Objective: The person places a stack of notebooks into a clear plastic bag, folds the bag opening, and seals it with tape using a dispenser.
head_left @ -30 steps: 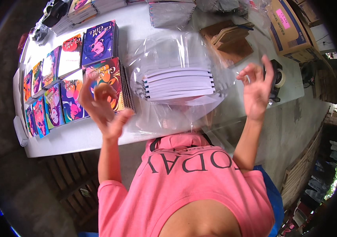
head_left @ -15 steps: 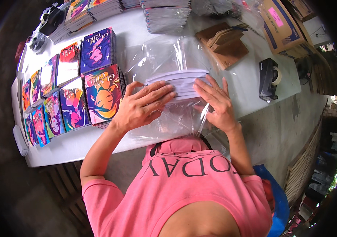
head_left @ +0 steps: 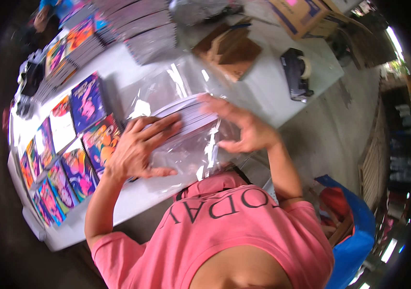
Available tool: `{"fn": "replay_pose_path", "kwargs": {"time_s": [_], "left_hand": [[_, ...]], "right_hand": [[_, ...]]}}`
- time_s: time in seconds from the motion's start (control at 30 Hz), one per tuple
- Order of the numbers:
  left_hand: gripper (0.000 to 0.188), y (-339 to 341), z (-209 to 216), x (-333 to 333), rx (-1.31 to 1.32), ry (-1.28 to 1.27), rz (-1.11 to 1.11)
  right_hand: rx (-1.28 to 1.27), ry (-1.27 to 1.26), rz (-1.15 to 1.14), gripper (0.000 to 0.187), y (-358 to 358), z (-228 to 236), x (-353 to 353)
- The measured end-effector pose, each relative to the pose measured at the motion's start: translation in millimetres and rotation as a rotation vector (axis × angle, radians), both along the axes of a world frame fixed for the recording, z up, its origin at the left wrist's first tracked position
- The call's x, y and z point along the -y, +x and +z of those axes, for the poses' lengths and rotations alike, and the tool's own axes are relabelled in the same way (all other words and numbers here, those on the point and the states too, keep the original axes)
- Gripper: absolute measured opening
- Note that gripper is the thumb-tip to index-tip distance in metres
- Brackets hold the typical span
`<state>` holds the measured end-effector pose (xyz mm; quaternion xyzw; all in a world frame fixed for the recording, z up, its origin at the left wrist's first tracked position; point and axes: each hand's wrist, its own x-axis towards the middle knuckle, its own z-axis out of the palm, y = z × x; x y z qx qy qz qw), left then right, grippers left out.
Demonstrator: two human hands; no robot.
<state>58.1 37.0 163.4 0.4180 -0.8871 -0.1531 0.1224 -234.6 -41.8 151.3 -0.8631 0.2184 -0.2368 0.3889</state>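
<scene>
Since half a second ago the whole view has swung round, so the table (head_left: 269,91) slants, and the right hand (head_left: 251,127), sharp and settled on the pages then, is now a blur with its thumb well out.

Over on the left, two rows of bright-covered notebooks (head_left: 89,102) lie side by side, and another person's hand (head_left: 41,21) shows beyond them at the far corner. Behind stand tall stacks of spiral-bound books (head_left: 143,33). Next comes the left hand (head_left: 135,149), its fingers close together and flat over the left part of the paper stack (head_left: 193,118), thumb poking out to the side, pinching nothing I can make out.

That paper stack lies near the table's front edge, between the two hands, with clear plastic (head_left: 186,151) around it; how far the sheet wraps it I can't tell. At its right end the right hand reaches over, fingers smeared by motion, thumb spread wide; whether they touch the plastic isn't clear. Brown boards (head_left: 229,53) lie farther back, then a black tape dispenser (head_left: 293,74).

To my eye, this step is steadying the stack within its plastic. The next move seems to call for one palm keeping the pages square while the other takes up the loose sheet.
</scene>
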Motion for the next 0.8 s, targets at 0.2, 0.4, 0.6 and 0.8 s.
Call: {"fn": "replay_pose_path", "kwargs": {"time_s": [0.2, 0.4, 0.6, 0.8], "left_hand": [[0.093, -1, 4, 1, 0.220, 0.063, 0.159], [0.090, 0, 0, 3, 0.264, 0.055, 0.193], [0.094, 3, -5, 3, 0.221, 0.086, 0.187], [0.099, 3, -2, 1, 0.264, 0.105, 0.209]], "right_hand": [[0.014, 0.108, -1.193, 0.055, -226, -42, 82], [-0.122, 0.847, -1.269, 0.045, -300, -79, 119], [0.259, 1.010, -1.092, 0.032, -309, -103, 129], [-0.434, 0.417, -1.535, 0.026, -281, -123, 69]]}}
